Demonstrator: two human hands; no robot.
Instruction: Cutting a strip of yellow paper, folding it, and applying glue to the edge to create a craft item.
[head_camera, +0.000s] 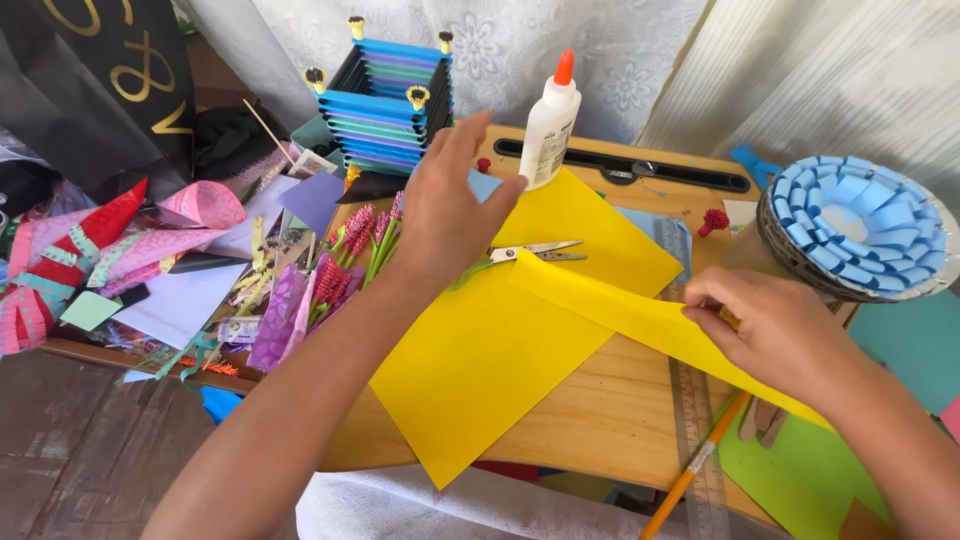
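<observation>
Left hand (450, 215) reaches forward over the scissors (535, 251), fingers spread, holding nothing. Right hand (775, 325) pinches a yellow strip (620, 310), its grip pressed together. The strip runs left to right across the worktop (600, 410).

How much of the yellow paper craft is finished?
A yellow strip already looks cut off the yellow sheet. The right hand pinches that strip, while the left hand reaches toward the glue bottle. The scissors lie open; nothing yellow looks glued yet.
</observation>
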